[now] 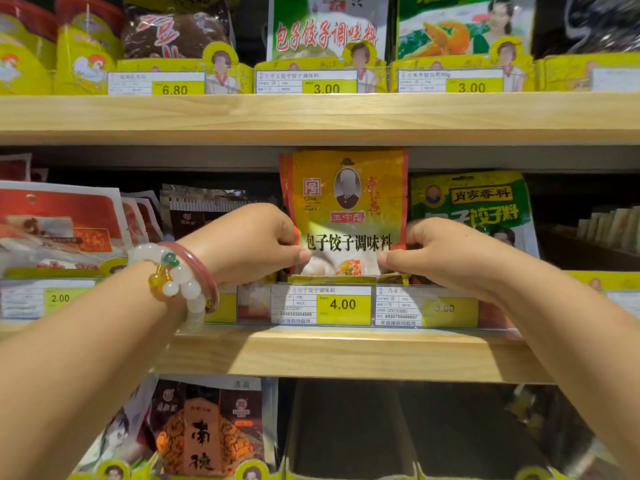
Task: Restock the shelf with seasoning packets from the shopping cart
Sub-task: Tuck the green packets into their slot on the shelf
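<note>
Both hands pinch yellow seasoning packet [348, 216], frame centre: left hand [254, 242], right hand [441, 251] equally near. Packet upright, long axis vertical, between thumbs, base in shelf [346, 355] slot above 4.00 tag [343, 304].

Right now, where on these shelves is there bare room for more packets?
Free: the dark bay on the bottom shelf, right of the brown packet. Crowded: the middle shelf, where both hands grip the yellow packet beside the green packet.
</note>
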